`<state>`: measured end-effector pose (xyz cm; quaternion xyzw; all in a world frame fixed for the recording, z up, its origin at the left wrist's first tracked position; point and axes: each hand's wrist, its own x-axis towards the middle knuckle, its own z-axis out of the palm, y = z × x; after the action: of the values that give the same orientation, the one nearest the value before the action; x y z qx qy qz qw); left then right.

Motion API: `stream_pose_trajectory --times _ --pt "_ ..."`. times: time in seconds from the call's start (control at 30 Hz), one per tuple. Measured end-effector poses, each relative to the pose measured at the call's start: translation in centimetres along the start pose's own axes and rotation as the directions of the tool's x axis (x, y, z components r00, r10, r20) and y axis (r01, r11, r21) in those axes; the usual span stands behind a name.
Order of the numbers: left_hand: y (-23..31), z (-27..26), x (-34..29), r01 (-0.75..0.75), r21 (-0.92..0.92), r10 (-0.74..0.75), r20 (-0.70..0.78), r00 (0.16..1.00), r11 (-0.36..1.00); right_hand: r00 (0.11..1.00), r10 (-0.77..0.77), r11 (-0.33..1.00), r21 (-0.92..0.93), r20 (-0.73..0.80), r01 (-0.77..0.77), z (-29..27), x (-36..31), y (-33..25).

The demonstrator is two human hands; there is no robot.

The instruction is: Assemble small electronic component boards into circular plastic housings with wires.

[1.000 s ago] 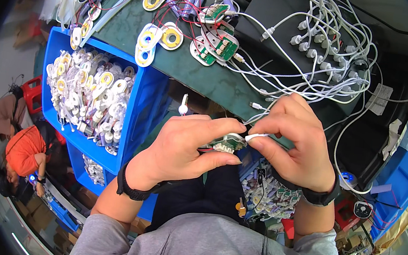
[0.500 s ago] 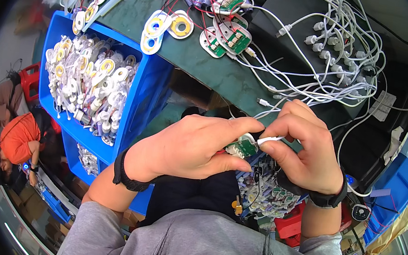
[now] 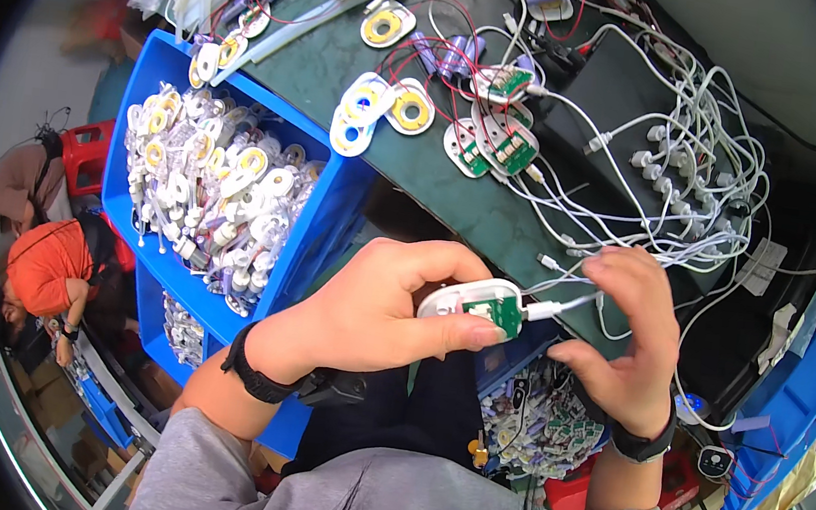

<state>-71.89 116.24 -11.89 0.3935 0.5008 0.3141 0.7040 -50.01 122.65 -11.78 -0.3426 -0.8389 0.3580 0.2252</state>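
Observation:
My left hand [image 3: 363, 295] is closed around a white oval housing [image 3: 445, 298] with a green circuit board [image 3: 500, 312], pinched between thumb and fingers. A white cable plug [image 3: 544, 311] sits at the board's right end, apparently inserted, its cable running off to the right. Beside that cable, my right hand [image 3: 633, 356] is open and empty, thumb and fingers spread apart. Ahead on the green tabletop lie similar housings with boards [image 3: 509, 148], joined to white cables. Near them are purple cylindrical cells [image 3: 451, 54] on red wires and white oval pieces with yellow rings [image 3: 411, 106].
A blue bin [image 3: 304, 243] full of small white parts stands at left. White cables [image 3: 674, 175] lie tangled at far right. Below my hands is a container of boards and cells [image 3: 550, 422]. Two people work at far left, one in an orange top [image 3: 50, 260].
My right hand has let go of the white cable plug, opened and moved slightly right. The housing in my left hand now shows more of its face. The whole view has shifted.

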Motion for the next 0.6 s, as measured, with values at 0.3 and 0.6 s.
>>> stream_pose_trajectory --times 0.3,0.6 --pt "2.7 -2.3 1.9 0.319 0.160 -0.356 0.481 0.801 0.934 0.990 0.131 0.970 0.200 0.045 -0.138 -0.1 0.0 1.1" --pt "9.4 -6.0 2.7 0.131 0.579 -0.389 0.349 0.853 0.805 0.962 0.269 0.942 0.223 -0.052 -0.252 -0.3 0.8 1.1"
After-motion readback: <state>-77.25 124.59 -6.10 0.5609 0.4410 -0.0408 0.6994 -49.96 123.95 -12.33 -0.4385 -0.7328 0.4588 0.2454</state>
